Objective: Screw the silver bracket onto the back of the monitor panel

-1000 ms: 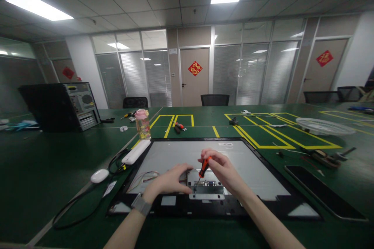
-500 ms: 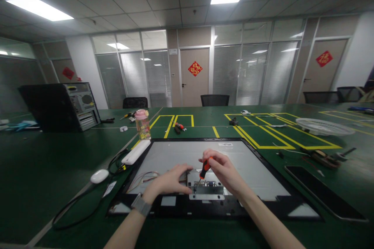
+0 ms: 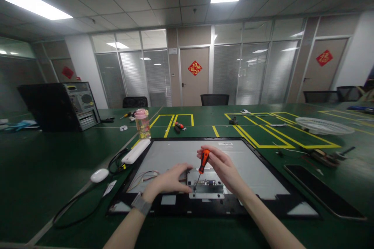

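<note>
Screwdriver in the right hand, its handle pinched between thumb and fingers, slants down to the left part of a metal bracket. At the bracket's left end the left hand spreads thumb and forefinger, whether gripping cannot be told. Beneath lies a screen on a green table, a bottle past its far left corner.

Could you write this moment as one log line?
Left hand: spread at left end of metal bracket | Right hand: holding orange-black screwdriver, tip down at bracket | Flat panel: lying on green table
</note>
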Demonstrator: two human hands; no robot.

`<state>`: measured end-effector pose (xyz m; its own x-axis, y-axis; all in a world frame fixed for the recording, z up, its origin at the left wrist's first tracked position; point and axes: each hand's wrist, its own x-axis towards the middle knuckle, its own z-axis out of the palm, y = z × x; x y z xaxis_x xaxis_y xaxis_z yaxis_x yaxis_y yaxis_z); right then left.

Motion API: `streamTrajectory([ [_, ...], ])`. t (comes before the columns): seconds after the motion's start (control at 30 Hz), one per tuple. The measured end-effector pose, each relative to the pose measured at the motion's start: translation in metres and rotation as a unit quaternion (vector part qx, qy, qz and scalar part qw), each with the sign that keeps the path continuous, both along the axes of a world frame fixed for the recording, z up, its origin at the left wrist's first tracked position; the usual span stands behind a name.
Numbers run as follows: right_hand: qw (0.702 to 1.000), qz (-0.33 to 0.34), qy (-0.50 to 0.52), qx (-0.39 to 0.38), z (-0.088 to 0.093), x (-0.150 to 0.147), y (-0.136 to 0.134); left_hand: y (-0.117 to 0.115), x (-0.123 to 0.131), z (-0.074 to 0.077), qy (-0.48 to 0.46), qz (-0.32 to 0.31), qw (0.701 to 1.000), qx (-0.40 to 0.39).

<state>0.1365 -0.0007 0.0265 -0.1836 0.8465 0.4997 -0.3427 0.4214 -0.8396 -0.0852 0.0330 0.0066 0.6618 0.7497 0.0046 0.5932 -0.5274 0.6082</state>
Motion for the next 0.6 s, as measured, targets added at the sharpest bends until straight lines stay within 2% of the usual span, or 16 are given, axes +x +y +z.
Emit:
streamTrajectory([
  [0.23, 0.997, -0.056, -0.037, 0.029, -0.0024, 0.0024, 0.0009, 0.0019, -0.0011, -0.0025, -0.008, -0.005, 1.000, 0.000],
  [0.43, 1.000, -0.001, 0.009, -0.006, 0.0017, 0.0003, -0.0010, 0.0016, -0.0008, -0.0022, -0.008, -0.007, 1.000, 0.004],
  [0.6, 0.999, -0.032, -0.030, 0.016, 0.0003, 0.0001, -0.0026, -0.0001, 0.0000, 0.0006, -0.010, -0.008, 1.000, 0.002],
])
